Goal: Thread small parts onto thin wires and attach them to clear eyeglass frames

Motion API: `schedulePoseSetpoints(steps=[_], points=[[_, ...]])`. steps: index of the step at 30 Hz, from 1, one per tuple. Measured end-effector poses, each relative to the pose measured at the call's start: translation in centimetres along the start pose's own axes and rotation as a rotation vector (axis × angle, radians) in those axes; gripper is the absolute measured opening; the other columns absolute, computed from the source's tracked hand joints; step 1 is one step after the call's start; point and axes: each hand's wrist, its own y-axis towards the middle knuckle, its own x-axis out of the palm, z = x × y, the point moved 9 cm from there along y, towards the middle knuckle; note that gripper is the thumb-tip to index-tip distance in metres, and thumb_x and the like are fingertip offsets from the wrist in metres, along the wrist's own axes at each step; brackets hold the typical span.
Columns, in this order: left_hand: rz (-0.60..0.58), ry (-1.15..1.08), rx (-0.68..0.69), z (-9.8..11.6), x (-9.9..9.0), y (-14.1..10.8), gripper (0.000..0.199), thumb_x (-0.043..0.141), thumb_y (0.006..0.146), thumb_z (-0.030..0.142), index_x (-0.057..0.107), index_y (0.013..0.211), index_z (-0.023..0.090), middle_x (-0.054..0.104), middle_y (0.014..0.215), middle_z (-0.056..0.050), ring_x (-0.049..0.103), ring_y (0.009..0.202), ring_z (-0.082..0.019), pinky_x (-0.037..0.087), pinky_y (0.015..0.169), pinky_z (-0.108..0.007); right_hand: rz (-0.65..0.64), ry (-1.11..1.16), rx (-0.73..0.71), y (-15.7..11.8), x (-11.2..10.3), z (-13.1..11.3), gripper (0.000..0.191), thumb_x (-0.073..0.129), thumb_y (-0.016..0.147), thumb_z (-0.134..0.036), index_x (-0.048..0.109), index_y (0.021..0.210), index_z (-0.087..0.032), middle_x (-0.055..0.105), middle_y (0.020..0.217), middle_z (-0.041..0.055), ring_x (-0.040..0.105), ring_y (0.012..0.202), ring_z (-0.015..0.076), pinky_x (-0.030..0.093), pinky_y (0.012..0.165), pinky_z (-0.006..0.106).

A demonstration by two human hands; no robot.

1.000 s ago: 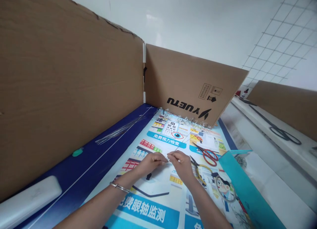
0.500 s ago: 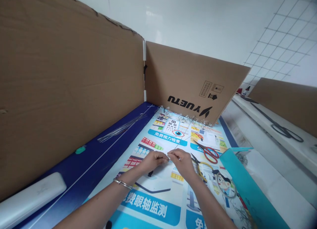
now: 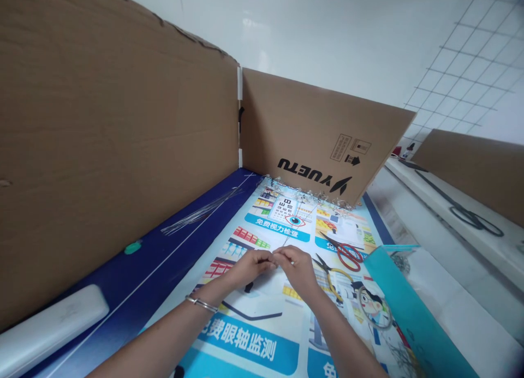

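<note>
Above the printed poster, my left hand [image 3: 254,266] and my right hand [image 3: 295,264] meet at the fingertips, both closed in a pinch. Thin wire [image 3: 287,237] runs up and away from between the fingers, over the eye-chart picture; its held part is hidden by the fingers. Right of my right hand lie yellow-handled pliers [image 3: 336,274] with their jaws apart. Beyond them are red-handled scissors [image 3: 347,256]. A loose bundle of straight wires [image 3: 200,211] rests on the dark blue strip to the left.
Cardboard panels stand at the left [image 3: 123,127] and the back [image 3: 319,132]. Small clear wired pieces [image 3: 311,197] line the back panel's foot. A teal box [image 3: 413,307] and a wire coil [image 3: 374,308] are at right. A white case [image 3: 53,329] lies at lower left.
My right hand has shifted slightly left, closing the gap between the fingertips. The wire's far strands have swung left and now stand more upright in the view.
</note>
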Motion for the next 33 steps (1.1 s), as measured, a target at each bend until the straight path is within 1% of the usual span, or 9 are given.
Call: schedulePoseSetpoints(steps=[3,6,8,12,14,17,21,27,33], points=[[0.009,0.052,0.006,0.1,0.1,0.0,0.016,0.049,0.078,0.022,0.064,0.081,0.015,0.064,0.076,-0.001,0.056,0.072,-0.014,0.040,0.067,-0.022,0.012,-0.003,0.011,0.0,-0.2,0.2,0.014,0.054,0.080,-0.023,0.067,0.077,-0.023,0.066,0.079,0.0004,0.060,0.076,0.0149,0.045,0.071,0.025],[0.029,0.104,0.020,0.5,0.1,0.0,0.015,0.048,0.078,0.020,0.063,0.079,0.016,0.062,0.076,0.000,0.055,0.073,-0.014,0.039,0.066,-0.022,0.020,0.001,0.024,0.0,-0.4,0.5,0.014,0.054,0.079,-0.023,0.067,0.074,-0.023,0.066,0.079,0.0007,0.060,0.077,0.0153,0.045,0.072,0.026],[0.045,0.128,0.039,1.0,0.1,-0.1,0.015,0.047,0.078,0.018,0.062,0.080,0.017,0.061,0.075,0.000,0.054,0.072,-0.014,0.038,0.066,-0.022,0.033,0.040,0.071,0.0,-0.7,1.1,0.014,0.055,0.078,-0.024,0.066,0.070,-0.022,0.066,0.079,0.0006,0.059,0.076,0.0152,0.045,0.070,0.026],[0.059,0.173,0.065,2.1,-0.2,-0.2,0.019,0.040,0.079,0.015,0.059,0.080,0.018,0.059,0.072,0.001,0.053,0.068,-0.012,0.038,0.064,-0.021,0.062,0.310,0.266,0.1,-1.3,3.5,0.012,0.059,0.073,-0.029,0.066,0.071,-0.019,0.065,0.073,0.0005,0.058,0.062,0.0131,0.046,0.059,0.025],[0.047,0.203,0.066,2.2,-0.3,-0.2,0.020,0.038,0.079,0.014,0.058,0.078,0.018,0.058,0.069,0.001,0.052,0.065,-0.012,0.038,0.062,-0.021,0.090,0.403,0.308,0.2,-1.9,4.3,0.014,0.061,0.071,-0.030,0.066,0.072,-0.018,0.065,0.071,0.0011,0.057,0.057,0.0122,0.046,0.055,0.024],[0.046,0.284,0.071,2.0,-0.7,0.0,0.022,0.037,0.080,0.015,0.058,0.078,0.018,0.059,0.070,0.000,0.053,0.066,-0.013,0.038,0.063,-0.021,0.140,0.439,0.312,0.6,-3.3,5.0,0.015,0.062,0.070,-0.031,0.066,0.071,-0.016,0.065,0.073,0.0023,0.057,0.057,0.0115,0.047,0.053,0.024],[0.086,0.419,0.084,1.7,-1.5,0.1,0.023,0.039,0.082,0.018,0.062,0.083,0.020,0.063,0.077,-0.001,0.055,0.072,-0.014,0.040,0.067,-0.022,0.176,0.476,0.328,0.7,-4.5,5.8,0.017,0.064,0.068,-0.031,0.066,0.072,-0.014,0.065,0.077,0.0040,0.057,0.056,0.0110,0.046,0.052,0.023],[0.146,0.553,0.102,1.8,-2.6,-0.1,0.026,0.040,0.083,0.019,0.065,0.089,0.021,0.066,0.082,-0.004,0.058,0.078,-0.018,0.042,0.072,-0.026,0.231,0.512,0.344,0.6,-5.7,6.5,0.024,0.065,0.067,-0.037,0.066,0.075,-0.014,0.064,0.066,0.0028,0.058,0.057,0.0121,0.046,0.052,0.023],[0.169,0.740,0.121,1.1,-3.3,-0.1,0.029,0.037,0.085,0.016,0.064,0.095,0.021,0.066,0.090,-0.006,0.058,0.086,-0.020,0.040,0.078,-0.030,0.301,0.531,0.347,0.5,-6.5,6.8,0.029,0.065,0.067,-0.041,0.065,0.078,-0.014,0.062,0.063,0.0020,0.055,0.054,0.0110,0.044,0.050,0.023]])
